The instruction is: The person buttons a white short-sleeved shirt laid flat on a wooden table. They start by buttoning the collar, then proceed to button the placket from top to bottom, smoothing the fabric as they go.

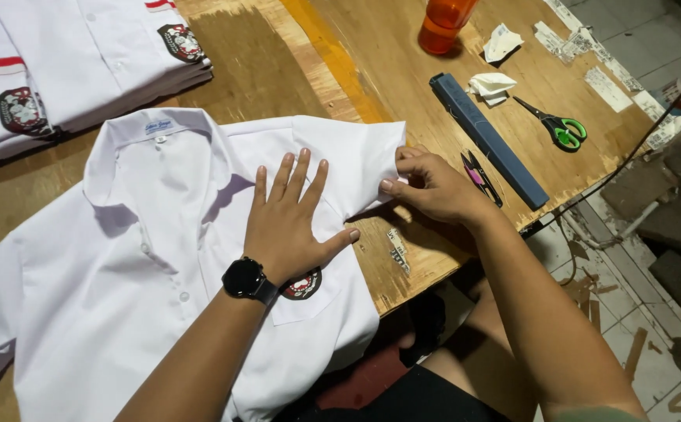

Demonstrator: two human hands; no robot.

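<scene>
The wooden counter (403,62) fills most of the view, its near edge running toward the right corner above a tiled floor (637,344). One white shirt (122,273) lies spread open across the counter's near left part, collar toward the far side, its lower hem hanging over the near edge. The left hand (290,223) rests flat on the shirt's chest, fingers stretched out and spread, palm down just above the one dark badge (303,286) on the pocket; it grips nothing, only presses the cloth. A black watch (245,279) sits on that wrist. The right hand (434,187) is at the cuff end of the shirt's short sleeve (356,156), near the counter's near edge, fingers curled and pinching the sleeve hem between thumb and fingertips. At the far left corner sits a stack of folded white shirts (67,62); at least two show, each with a badge, though the exact count cannot be told. Beyond the right hand lie one long dark blue bar (489,141), one small pink-handled snipper (477,176) touching the wrist's far side, and one pair of green-handled scissors (559,125). One orange cup (443,23) stands at the far edge, with two crumpled white scraps (497,62) near it.
</scene>
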